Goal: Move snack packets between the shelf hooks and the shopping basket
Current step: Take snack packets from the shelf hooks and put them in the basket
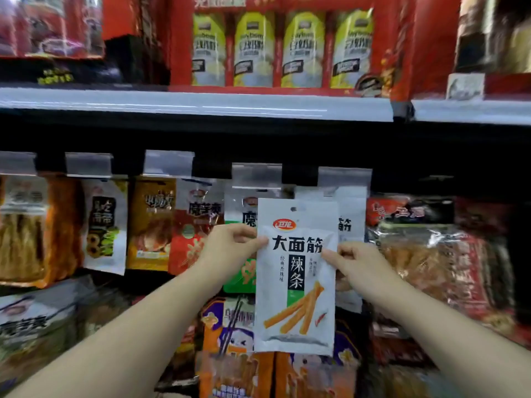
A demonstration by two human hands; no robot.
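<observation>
Left to right. Far left at 9 o'clock, orange-brown packet (23, 228) hangs under a clear tag holder (89, 165); beside it white packet with a yellow corner (105, 225), then a golden-brown packet (150, 222), then a red-and-white packet (195, 225), all on the hook row, blurred.

Left hand (227, 248) near center: grip holding the white snack packet (297, 277), thumb and fingers pinching its left edge just below the top.

Packet upright, front facing camera, black characters, orange sticks printed low, hang hole at top. It sits in front of the hook row, just below the clear tag holders, overlapping a same-looking white packet (352, 222) hanging behind at 1 o'clock.

Right hand (356, 262): grip holding the packet's right edge, pinched at about the same height.

Right at 3 o'clock, clear-wrapped reddish packs (431, 259).

12 o'clock: grey shelf edge (195, 103) carrying a red box of yellow-white bags (287, 50).

Basket not in view.
</observation>
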